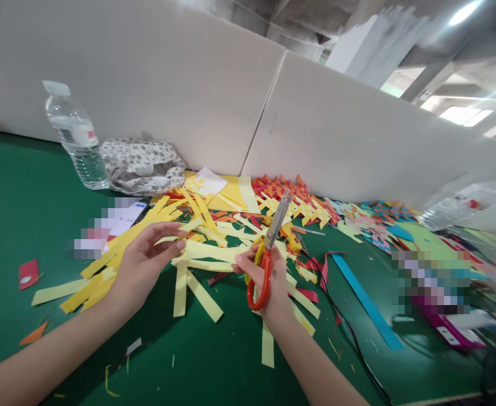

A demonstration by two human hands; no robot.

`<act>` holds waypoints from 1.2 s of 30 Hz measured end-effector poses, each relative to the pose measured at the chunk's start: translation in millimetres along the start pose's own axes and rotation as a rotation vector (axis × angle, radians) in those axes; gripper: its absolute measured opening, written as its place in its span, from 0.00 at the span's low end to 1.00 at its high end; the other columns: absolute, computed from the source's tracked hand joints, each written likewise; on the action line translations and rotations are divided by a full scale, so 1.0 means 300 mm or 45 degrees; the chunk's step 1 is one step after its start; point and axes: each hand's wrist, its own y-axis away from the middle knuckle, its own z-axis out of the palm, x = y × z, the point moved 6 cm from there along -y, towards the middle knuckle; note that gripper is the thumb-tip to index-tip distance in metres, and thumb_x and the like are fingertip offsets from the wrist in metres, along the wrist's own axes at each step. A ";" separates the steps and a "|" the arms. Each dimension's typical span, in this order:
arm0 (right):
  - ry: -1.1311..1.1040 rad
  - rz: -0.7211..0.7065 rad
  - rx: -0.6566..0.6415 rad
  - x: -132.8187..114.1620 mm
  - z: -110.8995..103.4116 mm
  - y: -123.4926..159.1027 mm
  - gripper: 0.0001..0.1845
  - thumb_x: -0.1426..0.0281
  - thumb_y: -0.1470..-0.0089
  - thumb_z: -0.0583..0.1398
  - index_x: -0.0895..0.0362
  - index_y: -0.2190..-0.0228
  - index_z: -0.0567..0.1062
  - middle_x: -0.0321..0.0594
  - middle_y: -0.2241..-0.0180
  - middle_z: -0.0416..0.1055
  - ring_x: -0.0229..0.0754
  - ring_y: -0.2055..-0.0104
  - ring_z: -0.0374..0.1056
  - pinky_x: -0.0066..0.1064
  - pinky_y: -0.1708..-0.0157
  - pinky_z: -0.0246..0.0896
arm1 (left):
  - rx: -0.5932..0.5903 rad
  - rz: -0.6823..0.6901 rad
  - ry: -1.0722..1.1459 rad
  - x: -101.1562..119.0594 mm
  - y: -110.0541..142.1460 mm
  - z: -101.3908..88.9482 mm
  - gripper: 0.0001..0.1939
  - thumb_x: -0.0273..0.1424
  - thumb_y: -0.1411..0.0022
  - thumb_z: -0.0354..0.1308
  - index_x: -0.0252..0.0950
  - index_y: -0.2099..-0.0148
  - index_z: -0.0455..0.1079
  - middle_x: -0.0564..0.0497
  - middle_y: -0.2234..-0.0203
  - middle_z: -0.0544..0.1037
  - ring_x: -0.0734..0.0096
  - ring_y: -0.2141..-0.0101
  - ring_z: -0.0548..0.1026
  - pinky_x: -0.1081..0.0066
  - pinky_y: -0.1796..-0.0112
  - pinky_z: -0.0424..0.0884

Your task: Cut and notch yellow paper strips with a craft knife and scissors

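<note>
Pale yellow paper strips point(209, 251) stretch between my two hands above the table. With thumb and fingertips, my left hand point(144, 256) pinches them at one end. My right hand point(273, 276) has the scissors point(266, 282) in its grip, their red and yellow handles around the fingers and the blades pointing up and away. Its thumb and fingers also meet the other end of the strips. Deeper yellow strips point(99, 276) lie behind and beside my left hand. Beneath my hands, more pale strips point(203, 296) are scattered on the green table point(214, 366).
A water bottle point(76, 135) and a patterned cloth bag point(144, 163) stand by the white partition point(188, 84). Woven red-and-orange paper pieces point(281, 186) lie behind the scissors. A blue strip point(366, 301) and a black cable point(351, 332) are at right, with another bottle point(468, 206) beyond.
</note>
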 end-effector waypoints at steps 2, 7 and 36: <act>0.014 0.042 -0.037 0.005 0.010 0.004 0.22 0.72 0.65 0.69 0.53 0.72 0.62 0.23 0.81 0.65 0.34 0.78 0.67 0.32 0.73 0.71 | 0.044 0.007 0.026 -0.003 -0.004 -0.011 0.16 0.34 0.50 0.64 0.40 0.58 0.68 0.51 0.59 0.73 0.66 0.58 0.72 0.71 0.61 0.71; -0.050 0.006 -0.023 0.005 0.005 0.009 0.20 0.72 0.63 0.69 0.54 0.71 0.63 0.24 0.80 0.65 0.33 0.78 0.67 0.30 0.72 0.70 | -0.037 -0.137 0.208 -0.010 -0.001 0.012 0.20 0.35 0.48 0.63 0.42 0.53 0.67 0.50 0.54 0.73 0.65 0.53 0.70 0.72 0.60 0.71; 1.192 -0.237 -0.247 -0.036 0.035 0.054 0.26 0.61 0.70 0.70 0.51 0.68 0.67 0.31 0.77 0.67 0.37 0.79 0.59 0.26 0.82 0.45 | -0.303 -0.323 0.145 -0.062 0.021 0.062 0.07 0.36 0.49 0.64 0.37 0.71 0.74 0.53 0.76 0.75 0.74 0.72 0.73 0.74 0.66 0.71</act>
